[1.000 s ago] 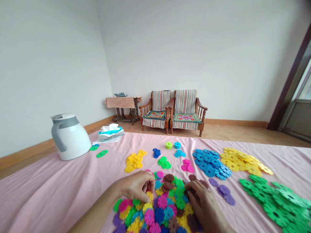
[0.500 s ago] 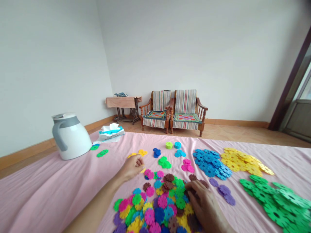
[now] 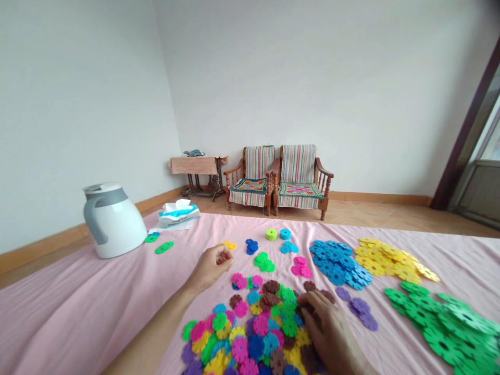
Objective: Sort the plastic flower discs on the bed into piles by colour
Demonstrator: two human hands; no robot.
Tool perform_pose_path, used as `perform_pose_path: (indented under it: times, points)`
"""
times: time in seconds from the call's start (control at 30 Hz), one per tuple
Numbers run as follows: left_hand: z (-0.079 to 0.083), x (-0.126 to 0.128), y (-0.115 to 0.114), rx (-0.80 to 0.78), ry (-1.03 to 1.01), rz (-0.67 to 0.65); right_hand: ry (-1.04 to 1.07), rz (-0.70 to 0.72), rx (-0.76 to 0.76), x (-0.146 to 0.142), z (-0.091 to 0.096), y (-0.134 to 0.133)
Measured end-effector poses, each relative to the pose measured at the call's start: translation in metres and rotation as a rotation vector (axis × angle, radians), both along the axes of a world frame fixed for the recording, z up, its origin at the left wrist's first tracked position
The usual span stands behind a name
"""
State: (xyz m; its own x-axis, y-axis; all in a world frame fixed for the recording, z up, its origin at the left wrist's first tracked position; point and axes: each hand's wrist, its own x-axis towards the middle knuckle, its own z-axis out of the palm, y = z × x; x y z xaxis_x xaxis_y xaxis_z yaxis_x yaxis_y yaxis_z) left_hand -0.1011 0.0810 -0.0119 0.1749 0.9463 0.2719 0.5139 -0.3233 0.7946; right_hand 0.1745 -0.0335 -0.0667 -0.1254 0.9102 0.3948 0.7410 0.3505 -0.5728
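Observation:
A heap of small notched plastic discs [image 3: 240, 346] in mixed colours lies in front of me. My left hand [image 3: 213, 266] is raised just beyond its far left side, fingers curled in a pinch around a yellow disc that is almost wholly hidden. Just past those fingertips lie some yellow discs [image 3: 230, 245]. My right hand [image 3: 326, 325] rests at the heap's right edge, beside brown discs [image 3: 310, 286]. Its fingers are bent and close together; whatever they hold is out of sight. Small groups of green [image 3: 264, 262], pink [image 3: 301, 267] and dark blue discs [image 3: 252, 246] lie farther off.
Larger blue [image 3: 338, 263], yellow [image 3: 390, 258] and green piles [image 3: 449, 323] spread on the right, with purple discs [image 3: 361, 310] nearer. A white jug [image 3: 119, 224] and a tissue box [image 3: 178, 214] stand at left on the pink cloth [image 3: 97, 307]. Two armchairs [image 3: 299, 177] are beyond.
My left hand has shifted slightly left and away from the heap; the yellow sliver by its fingertips no longer shows on the cloth. My right hand has stayed in place.

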Motion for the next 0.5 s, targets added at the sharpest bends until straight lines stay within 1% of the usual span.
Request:
perform_pose_path:
  times: [0.07, 0.1, 0.13, 0.2, 0.27, 0.33, 0.5]
  points:
    - [0.004, 0.01, -0.013, -0.107, 0.086, -0.246, -0.002, -0.002, 0.0, 0.0, 0.001, 0.0]
    - [0.006, 0.014, -0.019, -0.164, 0.129, -0.346, -0.004, -0.002, 0.002, 0.0, 0.001, 0.0]
    - [0.008, 0.018, -0.026, -0.204, 0.174, -0.419, -0.008, -0.001, 0.004, -0.001, 0.002, 0.0]
    - [0.009, 0.024, -0.035, -0.22, 0.268, -0.511, -0.014, -0.001, 0.008, 0.0, 0.002, 0.0]
    - [0.009, 0.028, -0.042, -0.172, 0.366, -0.547, -0.019, -0.004, 0.009, 0.0, 0.002, 0.0]
    - [0.009, 0.031, -0.046, -0.117, 0.433, -0.552, -0.023, -0.005, 0.011, 0.001, 0.001, 0.0]
    - [0.009, 0.039, -0.049, 0.041, 0.492, -0.554, -0.012, 0.001, 0.026, 0.001, -0.001, 0.001]
